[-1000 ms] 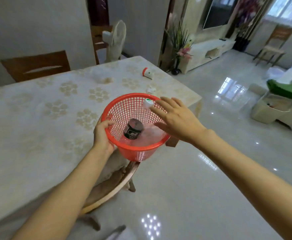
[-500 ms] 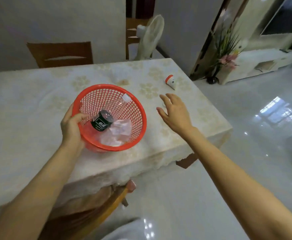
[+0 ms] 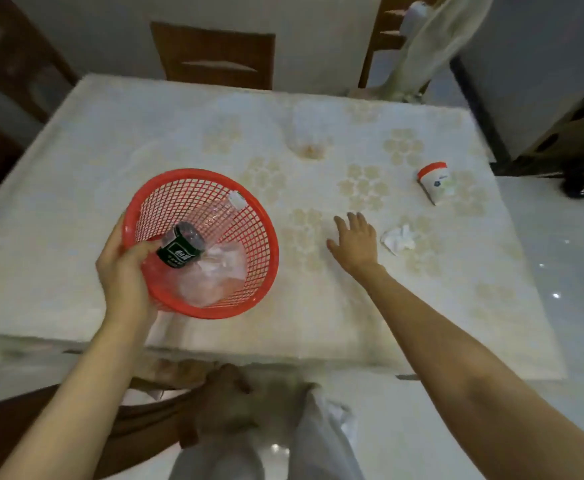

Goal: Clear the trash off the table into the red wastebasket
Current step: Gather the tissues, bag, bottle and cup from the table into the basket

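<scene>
My left hand (image 3: 124, 268) grips the near-left rim of the red mesh wastebasket (image 3: 262, 233), which is over the table (image 3: 75, 188). Inside it lie a clear plastic bottle (image 3: 193, 233) with a dark green label and some clear crumpled plastic (image 3: 214, 275). My right hand (image 3: 354, 239) hovers flat over the table with fingers spread, holding nothing. Just right of it lies a crumpled white tissue (image 3: 399, 239). Farther right and back, a white paper cup (image 3: 436, 183) with a red rim lies tipped on its side. A clear plastic cup (image 3: 309, 133) stands near the table's far middle.
The table wears a pale flowered cloth. Wooden chairs (image 3: 214, 53) stand behind it and another chair (image 3: 145, 420) is tucked under the near edge. A white fan (image 3: 429, 43) stands at the back right. Glossy floor lies to the right.
The basket has come from beyond the table's edge to over the table's left side. My right hand left the basket and reached out over the table toward the tissue. The view tilted down.
</scene>
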### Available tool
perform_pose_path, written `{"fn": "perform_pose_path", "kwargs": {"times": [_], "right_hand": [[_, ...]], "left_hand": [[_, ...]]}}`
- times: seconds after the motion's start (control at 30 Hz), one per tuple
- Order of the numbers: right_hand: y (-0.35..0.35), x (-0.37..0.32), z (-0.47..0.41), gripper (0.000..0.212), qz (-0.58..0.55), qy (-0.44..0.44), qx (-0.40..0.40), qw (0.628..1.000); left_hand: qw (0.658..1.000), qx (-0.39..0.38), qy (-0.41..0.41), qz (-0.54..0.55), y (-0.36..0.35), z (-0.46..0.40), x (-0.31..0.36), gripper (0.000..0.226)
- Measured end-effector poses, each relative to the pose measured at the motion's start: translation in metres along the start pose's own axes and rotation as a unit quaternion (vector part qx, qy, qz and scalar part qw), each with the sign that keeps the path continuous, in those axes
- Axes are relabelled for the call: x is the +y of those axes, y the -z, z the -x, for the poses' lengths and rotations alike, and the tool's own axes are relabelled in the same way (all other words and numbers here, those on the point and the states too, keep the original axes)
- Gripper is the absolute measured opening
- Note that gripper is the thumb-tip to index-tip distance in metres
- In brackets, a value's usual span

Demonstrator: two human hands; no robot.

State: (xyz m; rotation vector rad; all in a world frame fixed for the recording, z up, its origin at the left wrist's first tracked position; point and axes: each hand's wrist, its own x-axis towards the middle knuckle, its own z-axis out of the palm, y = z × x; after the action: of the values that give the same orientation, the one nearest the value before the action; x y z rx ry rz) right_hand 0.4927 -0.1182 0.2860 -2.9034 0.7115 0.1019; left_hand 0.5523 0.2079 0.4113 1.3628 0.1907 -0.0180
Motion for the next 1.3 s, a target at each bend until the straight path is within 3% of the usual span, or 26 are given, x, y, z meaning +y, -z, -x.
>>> {"fn": "perform_pose_path", "kwargs": {"times": [0.23,0.43,0.6,0.8,1.0,1.2,1.3], "right_hand": [[-0.020,0.120,-0.020,0.058,0.015,-0.126,-0.078,0.989],[-0.029,0.156,-0.018,0.042,-0.078,-0.116,-0.049,0.989],[-0.006,0.157,-0.018,0.035,-0.232,-0.122,0.034,0.965],[0.099,0.141,-0.001,0.039,-0.399,-0.061,0.197,0.893],[0.178,0.129,0.036,0.056,-0.336,0.019,0.202,0.920],[0.172,0.156,0.064,0.068,-0.228,0.067,0.117,0.964],[0.173,0.186,0.070,0.068,-0.207,0.061,0.131,0.968]], "left_hand": [[0.999,0.030,0.014,-0.019,-0.066,0.032,-0.019,0.056],[0.999,0.023,0.024,-0.026,-0.108,0.036,-0.025,0.059],[0.999,0.004,0.034,-0.027,-0.135,0.036,-0.027,0.061],[0.995,-0.072,0.062,-0.004,-0.184,0.038,-0.029,0.056],[0.978,-0.183,0.096,-0.002,-0.259,0.045,-0.050,0.058],[0.960,-0.248,0.133,0.012,-0.318,0.084,-0.069,0.052],[0.958,-0.252,0.136,0.006,-0.338,0.100,-0.077,0.054]]}}
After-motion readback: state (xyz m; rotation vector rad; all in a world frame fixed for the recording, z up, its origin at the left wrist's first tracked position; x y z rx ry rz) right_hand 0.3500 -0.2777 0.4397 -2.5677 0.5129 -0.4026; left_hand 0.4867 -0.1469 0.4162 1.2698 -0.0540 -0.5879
